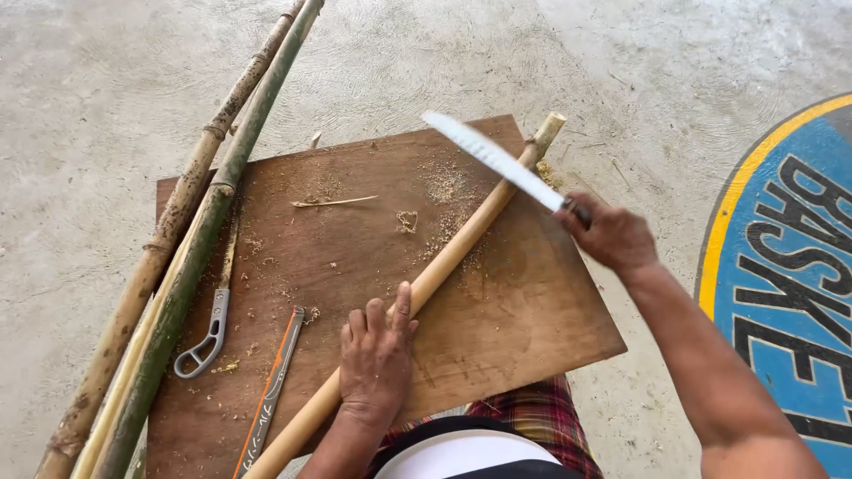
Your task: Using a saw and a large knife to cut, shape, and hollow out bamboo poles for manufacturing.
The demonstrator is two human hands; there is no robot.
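A pale, peeled bamboo stick lies slantwise across a brown wooden board. My left hand presses the stick down near its lower half, fingers closed over it. My right hand grips the handle of a long knife; its pale blade is raised above the stick's upper part and points up-left. Shavings and dust lie scattered on the board around the stick.
Two long unpeeled bamboo poles lie along the board's left edge. A grey-handled tool and a hand saw with an orange stripe rest on the board's left part. Concrete floor all around; a blue and yellow painted patch lies to the right.
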